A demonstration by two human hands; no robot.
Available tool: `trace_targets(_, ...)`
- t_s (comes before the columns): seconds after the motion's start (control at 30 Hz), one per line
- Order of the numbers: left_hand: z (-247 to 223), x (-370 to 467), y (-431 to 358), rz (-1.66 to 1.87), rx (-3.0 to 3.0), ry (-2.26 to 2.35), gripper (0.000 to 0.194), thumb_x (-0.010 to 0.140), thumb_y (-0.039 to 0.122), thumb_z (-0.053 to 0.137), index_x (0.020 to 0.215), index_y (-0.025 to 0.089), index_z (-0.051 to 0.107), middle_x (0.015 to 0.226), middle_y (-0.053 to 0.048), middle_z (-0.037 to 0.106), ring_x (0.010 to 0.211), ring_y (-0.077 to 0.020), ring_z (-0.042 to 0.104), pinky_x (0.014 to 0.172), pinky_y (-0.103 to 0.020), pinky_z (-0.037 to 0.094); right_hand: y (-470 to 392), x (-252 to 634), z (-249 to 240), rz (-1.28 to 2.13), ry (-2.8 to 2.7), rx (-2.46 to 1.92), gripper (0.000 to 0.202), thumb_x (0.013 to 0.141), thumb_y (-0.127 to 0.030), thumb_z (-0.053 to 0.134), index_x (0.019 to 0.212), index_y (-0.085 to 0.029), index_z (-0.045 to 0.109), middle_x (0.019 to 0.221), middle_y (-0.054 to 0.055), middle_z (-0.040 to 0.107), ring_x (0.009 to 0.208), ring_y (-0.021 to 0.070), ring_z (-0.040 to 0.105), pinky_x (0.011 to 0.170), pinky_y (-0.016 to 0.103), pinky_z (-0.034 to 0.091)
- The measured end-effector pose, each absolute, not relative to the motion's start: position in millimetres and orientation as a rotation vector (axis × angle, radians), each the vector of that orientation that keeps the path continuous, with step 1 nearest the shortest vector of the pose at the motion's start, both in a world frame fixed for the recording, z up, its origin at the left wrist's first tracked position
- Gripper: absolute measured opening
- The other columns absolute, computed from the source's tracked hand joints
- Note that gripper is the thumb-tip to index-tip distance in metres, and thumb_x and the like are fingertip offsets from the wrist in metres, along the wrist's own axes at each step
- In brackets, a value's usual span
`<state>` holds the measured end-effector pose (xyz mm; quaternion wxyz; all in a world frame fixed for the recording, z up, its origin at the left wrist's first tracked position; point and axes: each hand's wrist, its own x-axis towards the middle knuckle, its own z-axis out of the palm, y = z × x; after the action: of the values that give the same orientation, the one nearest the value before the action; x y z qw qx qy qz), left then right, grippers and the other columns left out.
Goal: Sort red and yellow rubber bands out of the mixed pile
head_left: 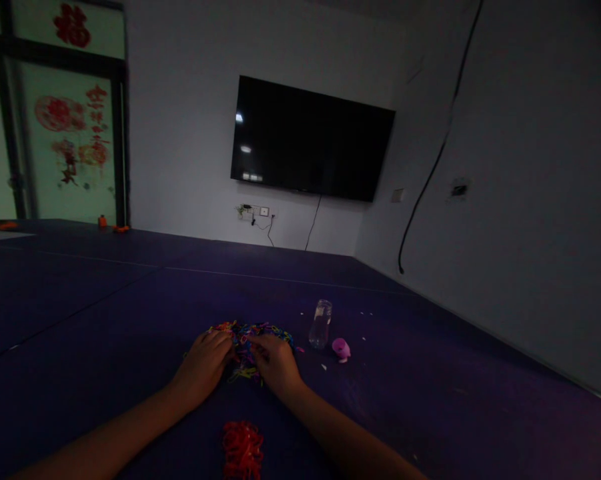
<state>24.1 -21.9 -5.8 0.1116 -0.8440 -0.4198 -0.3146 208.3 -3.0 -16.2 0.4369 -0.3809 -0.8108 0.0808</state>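
A loose pile of small multicoloured bands point(248, 353) lies on the dark purple tabletop point(145, 320). My left hand point(206, 363) rests at the pile's left side, its fingers bent down into the bands. From the right, my right hand point(275, 360) reaches over the pile with thumb and forefinger close together near a pinkish band; whether that band is gripped is too small to tell. Nearer to me, below both hands, sits a separate heap of red bands point(242, 450).
A clear bottle point(321, 325) stands open right of the pile, beside a small pink cup-like object point(341, 349). White scraps are scattered around them. Orange objects point(102, 221) lie at the far left edge. A screen point(313, 139) hangs on the wall.
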Motion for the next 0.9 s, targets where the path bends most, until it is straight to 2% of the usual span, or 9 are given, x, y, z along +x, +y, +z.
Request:
trace_targets(0.1, -5, 25, -22, -0.971, -2.468, -1.195, 0.019, 0.085, 0.01, 0.041, 0.08, 0.02, 0.056, 0.086, -0.004, 0.064, 0.087, -0.0221, 0.057, 0.081, -0.039, 0.044, -4, 208, -15, 0.211, -2.029, -0.905, 0.031, 0.08, -0.01, 0.054, 0.104, -0.023, 0.068, 0.085, 0.004, 0.069, 0.075, 0.0165, 0.063, 0.068, 0.026, 0.049)
trace_targets(0.3, -2, 26, -30, -1.098, -2.537, -0.944, 0.022, 0.088, 0.01, 0.038, 0.084, 0.019, 0.057, 0.082, -0.005, 0.062, 0.08, -0.0199, 0.058, 0.076, -0.035, 0.048, -12, 208, -10, 0.244, -2.147, -0.724, 0.03, 0.082, -0.011, 0.054, 0.104, -0.026, 0.067, 0.089, 0.002, 0.07, 0.081, 0.0157, 0.063, 0.074, 0.025, 0.049)
trace_targets(0.43, -1, 25, -34, -1.178, -2.59, -0.776, 0.023, 0.09, 0.011, 0.035, 0.09, 0.018, 0.057, 0.087, -0.007, 0.062, 0.084, -0.0192, 0.059, 0.076, -0.032, 0.05, -17, 208, -9, 0.29, -2.108, -0.647, 0.031, 0.083, -0.01, 0.052, 0.105, -0.026, 0.067, 0.09, 0.003, 0.07, 0.082, 0.0156, 0.064, 0.074, 0.025, 0.05)
trace_targets(0.6, -1, 23, -36, -1.178, -2.662, -0.79, 0.021, 0.09, 0.012, 0.039, 0.09, 0.018, 0.059, 0.089, -0.007, 0.064, 0.088, -0.0192, 0.059, 0.081, -0.034, 0.05, -20, 206, -7, 0.311, -2.056, -0.657, 0.029, 0.086, -0.014, 0.049, 0.105, -0.025, 0.068, 0.089, 0.003, 0.071, 0.079, 0.0156, 0.065, 0.072, 0.026, 0.051)
trace_targets(0.9, -1, 24, -34, -1.313, -2.536, -0.698, 0.024, 0.094, 0.019, 0.039, 0.085, 0.017, 0.06, 0.079, -0.005, 0.065, 0.077, -0.0174, 0.062, 0.071, -0.031, 0.053, -25, 205, -4, 0.306, -2.121, -0.577, 0.036, 0.085, -0.011, 0.046, 0.115, -0.023, 0.062, 0.098, 0.005, 0.069, 0.088, 0.0161, 0.065, 0.08, 0.028, 0.051)
